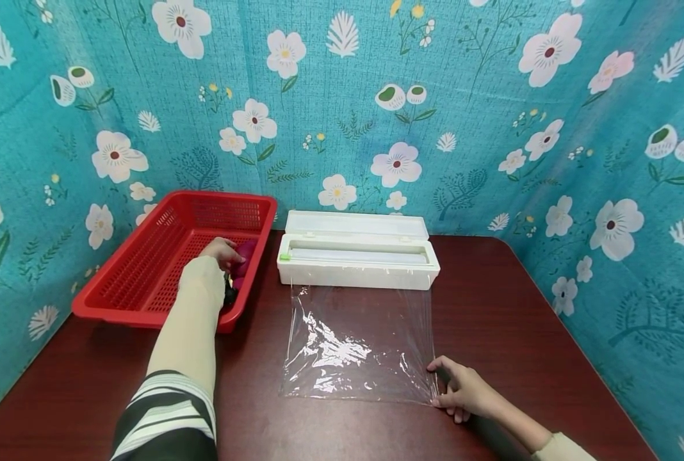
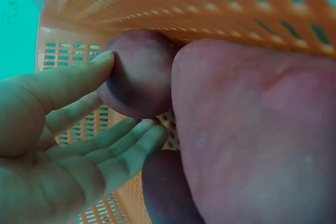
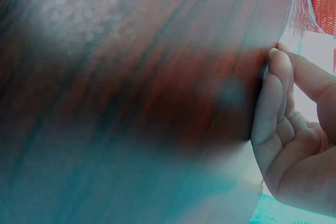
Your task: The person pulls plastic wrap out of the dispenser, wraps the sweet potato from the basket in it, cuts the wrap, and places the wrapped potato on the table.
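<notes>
My left hand (image 1: pixel 219 251) reaches into the red basket (image 1: pixel 117 315) at its right wall. Its thumb meets the side of a round purple object (image 2: pixel 140 74) in the left wrist view, and its loosely bent fingers lie beside and below that object. A second dark purple piece (image 2: pixel 167 187) and a large pinkish-purple one (image 2: pixel 247 129) lie close by. My right hand (image 1: pixel 462 392) pinches the near right corner of a clear sheet of cling film (image 1: pixel 342 352). The film runs down from an open white cling film dispenser (image 1: pixel 359 276) and shines over the table.
The dispenser's lid (image 1: pixel 356 224) is tipped back, and a small green slider (image 1: pixel 285 257) sits at its left end. A black item (image 1: pixel 229 291) lies in the basket beside my left wrist. Floral teal cloth (image 1: pixel 319 115) hangs behind the dark red-brown table (image 1: pixel 480 288).
</notes>
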Available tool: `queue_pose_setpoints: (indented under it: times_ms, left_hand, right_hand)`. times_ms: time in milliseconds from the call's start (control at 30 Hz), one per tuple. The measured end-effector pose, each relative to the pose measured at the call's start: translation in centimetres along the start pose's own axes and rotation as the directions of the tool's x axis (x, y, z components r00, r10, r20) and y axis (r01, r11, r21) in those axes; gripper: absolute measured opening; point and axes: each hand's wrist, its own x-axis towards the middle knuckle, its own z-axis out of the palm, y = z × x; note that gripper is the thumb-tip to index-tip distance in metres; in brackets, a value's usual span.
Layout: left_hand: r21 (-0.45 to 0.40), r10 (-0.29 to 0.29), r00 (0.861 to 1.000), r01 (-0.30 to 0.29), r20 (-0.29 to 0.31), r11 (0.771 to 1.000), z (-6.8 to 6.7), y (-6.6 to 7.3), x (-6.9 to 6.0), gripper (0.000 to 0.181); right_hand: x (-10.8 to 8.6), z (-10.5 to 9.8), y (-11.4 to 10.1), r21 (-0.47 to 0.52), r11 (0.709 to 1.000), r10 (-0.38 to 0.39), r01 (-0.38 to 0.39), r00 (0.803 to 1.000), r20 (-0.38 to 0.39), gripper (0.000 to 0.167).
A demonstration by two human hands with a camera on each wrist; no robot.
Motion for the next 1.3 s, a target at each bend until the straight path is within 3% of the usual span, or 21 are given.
queue_pose_setpoints:
  times_ms: [100, 167, 333, 567, 733, 833, 1167, 1300]
  left_hand:
    - [0.010, -0.002, 1.000, 0.002, -0.006, 1.000, 0.2, 0.0, -0.1, 0.063]
    - [0.023, -0.016, 1.000, 0.017, -0.023, 1.000, 0.6, 1.0, -1.9, 0.060]
    - [0.015, 0.020, 1.000, -0.019, -0.011, 1.000, 0.9, 2.3, -4.4, 0.060]
    - [0.098, -0.007, 0.999, 0.010, -0.035, 0.995, -0.1, 3.6, -5.4, 0.058]
    - [0.190, 0.003, 1.000, -0.001, -0.013, 0.982, -1.0, 4.7, -6.1, 0.057]
    - [0.192, -0.002, 1.000, 0.003, -0.003, 0.981, -1.5, 5.3, -6.8, 0.057]
    - [0.183, 0.062, 0.998, -0.058, -0.018, 0.981, -2.8, 6.3, -9.0, 0.060]
    - [0.179, 0.122, 0.992, -0.113, -0.040, 0.977, -3.1, 6.6, -10.0, 0.061]
  right_hand:
    - [0.0, 0.0, 0.0, -0.001, 1.000, -0.002, 0.002, 1.000, 0.005, 0.051]
    - [0.0, 0.0, 0.0, -0.004, 1.000, -0.003, 0.003, 1.000, 0.006, 0.051]
    - [0.0, -0.1, -0.1, -0.008, 1.000, -0.003, 0.003, 1.000, 0.003, 0.050]
    - [0.1, -0.1, 0.0, 0.004, 1.000, 0.007, -0.007, 1.000, 0.011, 0.051]
    - [0.2, -0.1, -0.1, 0.009, 1.000, 0.011, -0.011, 1.000, 0.016, 0.051]
    - [0.2, -0.1, -0.1, 0.010, 1.000, 0.008, -0.008, 1.000, 0.010, 0.051]
    - [0.1, -0.1, 0.0, 0.001, 1.000, -0.009, 0.009, 1.000, -0.005, 0.049]
    - [0.1, 0.0, 0.1, -0.002, 1.000, -0.006, 0.006, 1.000, -0.004, 0.049]
